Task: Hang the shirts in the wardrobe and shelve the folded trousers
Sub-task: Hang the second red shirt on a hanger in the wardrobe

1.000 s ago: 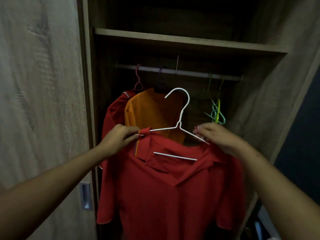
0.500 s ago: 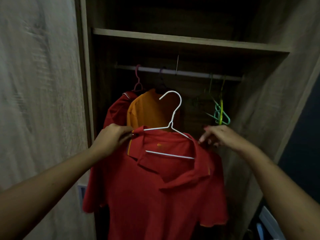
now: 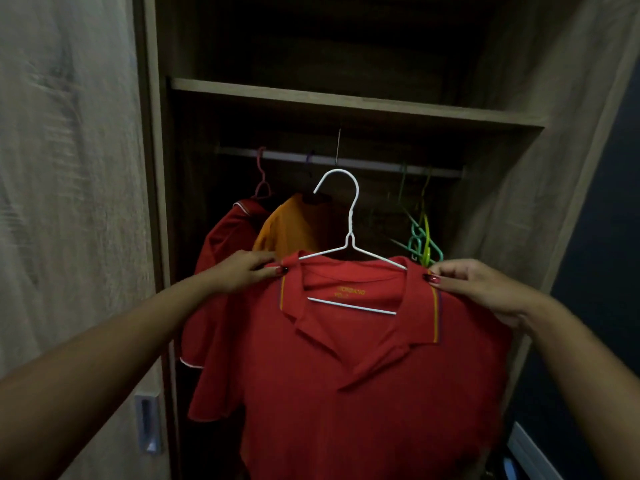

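A red polo shirt [image 3: 346, 393] was pinched at both shoulders, just beside the collar: one shoulder was held between the thumb and curled fingers of the left hand [image 3: 246, 271], the other in the same manner by the right hand [image 3: 478, 289]. The shirt was draped over a white wire hanger [image 3: 349, 237], whose hook was raised to just under the wardrobe rail [image 3: 374, 165]; whether the hook touched the rail could not be told. From the rail's left part a dark red shirt [image 3: 225, 237] was hung on a pink hanger [image 3: 261, 174], and an orange shirt [image 3: 291, 226] was hung just beside it, nearer the rail's middle. Toward the rail's right end a bunch of green and yellow hangers [image 3: 422, 237] was suspended, bare. Above the rail a wooden shelf [image 3: 346, 102] was fixed. To the left of the rail a pale wood-grain door [image 3: 69, 202] was seen, with a recessed metal handle [image 3: 147, 424] set far below rail height.
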`<control>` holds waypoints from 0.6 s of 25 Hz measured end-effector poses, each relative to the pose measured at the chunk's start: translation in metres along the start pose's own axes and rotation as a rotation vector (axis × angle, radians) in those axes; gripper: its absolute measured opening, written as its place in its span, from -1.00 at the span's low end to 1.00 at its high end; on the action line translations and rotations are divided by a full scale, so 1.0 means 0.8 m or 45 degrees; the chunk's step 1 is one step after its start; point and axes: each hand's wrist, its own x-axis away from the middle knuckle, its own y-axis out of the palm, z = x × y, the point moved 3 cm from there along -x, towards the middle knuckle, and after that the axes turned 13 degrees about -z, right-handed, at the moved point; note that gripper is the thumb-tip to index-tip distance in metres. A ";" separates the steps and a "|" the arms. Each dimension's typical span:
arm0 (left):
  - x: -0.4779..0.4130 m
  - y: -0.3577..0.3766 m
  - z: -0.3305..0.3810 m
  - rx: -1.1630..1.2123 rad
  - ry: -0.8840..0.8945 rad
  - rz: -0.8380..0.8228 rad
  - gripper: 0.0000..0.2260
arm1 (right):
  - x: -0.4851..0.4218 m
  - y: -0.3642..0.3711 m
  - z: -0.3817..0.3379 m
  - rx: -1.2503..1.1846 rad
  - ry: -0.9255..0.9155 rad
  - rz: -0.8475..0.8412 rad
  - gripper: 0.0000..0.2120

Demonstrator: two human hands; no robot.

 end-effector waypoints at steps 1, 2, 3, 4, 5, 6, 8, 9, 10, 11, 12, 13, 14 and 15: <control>-0.013 0.001 -0.010 0.005 -0.090 -0.014 -0.59 | 0.010 -0.007 0.000 -0.040 0.035 0.024 -0.36; -0.020 0.003 -0.020 0.031 -0.219 -0.013 -0.64 | 0.018 -0.014 -0.001 -0.084 0.083 0.045 -0.31; -0.024 0.005 -0.029 0.045 -0.348 -0.009 -0.65 | 0.027 -0.021 -0.004 -0.131 0.134 0.088 -0.33; -0.028 0.008 -0.036 0.054 -0.430 -0.019 -0.65 | 0.035 -0.028 -0.009 -0.202 0.168 0.129 -0.41; -0.032 0.010 -0.041 0.059 -0.459 -0.024 -0.64 | 0.040 -0.033 -0.016 -0.281 0.185 0.175 -0.54; -0.035 0.010 -0.040 0.071 -0.460 -0.019 -0.64 | 0.042 -0.037 -0.025 -0.357 0.174 0.226 -0.69; -0.042 0.012 -0.034 0.072 -0.420 0.007 -0.64 | 0.033 -0.038 -0.044 -0.453 0.141 0.320 -0.87; -0.046 0.013 -0.031 0.071 -0.399 0.023 -0.62 | 0.020 -0.036 -0.053 -0.465 0.131 0.353 -0.86; -0.048 0.013 -0.026 0.084 -0.394 0.029 -0.61 | 0.004 -0.033 -0.060 -0.454 0.116 0.388 -0.85; -0.050 0.013 -0.018 0.101 -0.380 0.032 -0.60 | -0.015 -0.030 -0.067 -0.427 0.106 0.429 -0.83; -0.049 0.012 -0.008 0.109 -0.358 0.027 -0.59 | -0.037 -0.028 -0.071 -0.395 0.101 0.481 -0.82; -0.050 0.010 0.003 0.103 -0.322 0.033 -0.59 | -0.060 -0.027 -0.072 -0.371 0.106 0.535 -0.81; -0.050 0.006 0.013 0.088 -0.286 0.049 -0.58 | -0.086 -0.028 -0.072 -0.364 0.108 0.587 -0.80; -0.050 0.001 0.023 0.074 -0.249 0.074 -0.57 | -0.110 -0.029 -0.070 -0.376 0.099 0.650 -0.79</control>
